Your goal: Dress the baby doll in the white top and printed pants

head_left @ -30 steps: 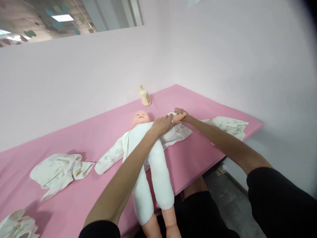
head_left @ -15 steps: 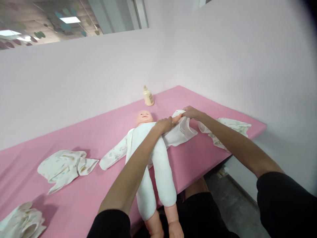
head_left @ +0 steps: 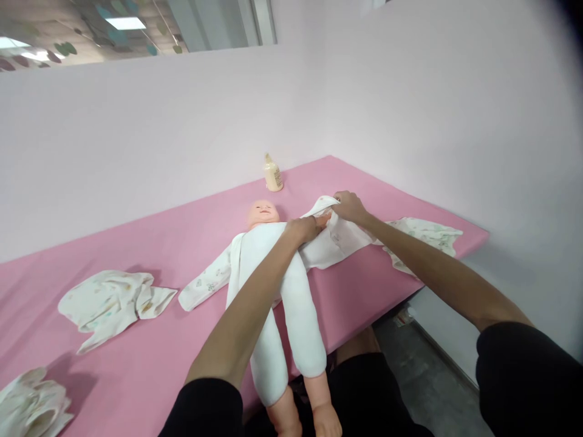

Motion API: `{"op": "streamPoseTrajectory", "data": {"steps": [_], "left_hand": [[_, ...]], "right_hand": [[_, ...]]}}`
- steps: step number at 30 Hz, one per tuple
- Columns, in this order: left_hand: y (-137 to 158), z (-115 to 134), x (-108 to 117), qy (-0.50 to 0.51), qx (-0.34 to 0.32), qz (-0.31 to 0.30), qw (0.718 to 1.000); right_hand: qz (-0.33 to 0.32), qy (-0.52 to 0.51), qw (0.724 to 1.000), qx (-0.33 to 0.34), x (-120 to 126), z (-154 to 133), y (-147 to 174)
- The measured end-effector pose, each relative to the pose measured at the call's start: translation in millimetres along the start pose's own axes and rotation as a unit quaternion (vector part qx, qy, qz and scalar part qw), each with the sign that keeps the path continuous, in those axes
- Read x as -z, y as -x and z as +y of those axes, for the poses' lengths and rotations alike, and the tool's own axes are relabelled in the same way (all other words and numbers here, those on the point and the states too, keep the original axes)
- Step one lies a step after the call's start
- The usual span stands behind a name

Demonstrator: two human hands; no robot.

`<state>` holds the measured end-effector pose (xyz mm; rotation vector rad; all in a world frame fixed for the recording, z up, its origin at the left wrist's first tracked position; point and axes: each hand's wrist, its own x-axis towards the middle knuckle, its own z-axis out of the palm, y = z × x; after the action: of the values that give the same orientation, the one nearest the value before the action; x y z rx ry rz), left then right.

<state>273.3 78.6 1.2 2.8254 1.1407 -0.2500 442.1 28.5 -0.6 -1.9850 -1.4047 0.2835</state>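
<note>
A baby doll (head_left: 262, 255) with a white cloth body lies on its back, its legs hanging over the near table edge. A white patterned baby shirt (head_left: 337, 249) is spread open under it, one sleeve on the doll's arm at the left. My left hand (head_left: 304, 230) is closed around the doll's other arm, whose small hand shows just past my fingers. My right hand (head_left: 350, 206) pinches the shirt's edge beside that small hand, and the cloth is drawn up around it.
The pink-covered table (head_left: 191, 224) meets white walls at the back and right. A pump bottle (head_left: 273, 174) stands behind the doll's head. Folded baby clothes (head_left: 113, 303) lie at the left, more bundled cloth (head_left: 34, 403) at the near left, and another patterned garment (head_left: 428, 233) at the right.
My right hand has shifted slightly left, drawing the shirt over the doll's hand, so less of the doll's forearm shows. My left hand keeps its hold.
</note>
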Motion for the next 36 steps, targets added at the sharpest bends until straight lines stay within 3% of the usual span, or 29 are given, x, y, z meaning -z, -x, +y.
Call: {"op": "streamPoseTrajectory", "data": {"steps": [5,11,15,20,23,25,27,29,32,36], "left_hand": [[-1.3,-0.8,1.1,0.004,0.014,0.029,0.999],[16.5,-6.3,13.4,-0.009,-0.053,-0.004,0.999],[26.7,-4.2,14.5,-0.022,-0.04,0.024,0.999],[38.7,-11.8,20.4,-0.02,-0.009,0.052,0.998],[67.5,-30.1,26.3,-0.007,-0.032,0.066,0.997],[101.6,-45.0,24.2,0.014,-0.038,0.125,0.991],[144.0,-58.6,14.5,0.04,0.011,0.199,0.979],[186.7,-68.8,-1.7,0.096,0.108,0.223,0.964],[232.9,-78.2,-31.0,0.218,0.232,0.193,0.928],[246.8,-86.6,-63.6,0.332,0.275,0.127,0.893]], "right_hand": [[0.013,0.13,0.986,0.106,-10.9,-25.1,24.8],[-0.007,0.139,0.989,0.041,-15.9,-24.4,26.6],[-0.005,0.075,0.996,0.036,-21.7,-37.5,33.6],[-0.024,-0.095,0.99,0.099,-26.8,-66.3,61.3],[-0.075,-0.152,0.98,0.109,-22.1,-65.1,83.4],[-0.091,-0.121,0.984,0.092,-17.7,-54.7,100.0],[-0.085,-0.063,0.992,0.07,-15.0,-40.7,117.8],[-0.086,0.002,0.994,0.061,-16.2,-27.5,136.2],[-0.071,0.105,0.985,0.114,-26.1,-16.6,162.2],[-0.035,0.231,0.942,0.24,-44.1,-18.7,181.8]]}}
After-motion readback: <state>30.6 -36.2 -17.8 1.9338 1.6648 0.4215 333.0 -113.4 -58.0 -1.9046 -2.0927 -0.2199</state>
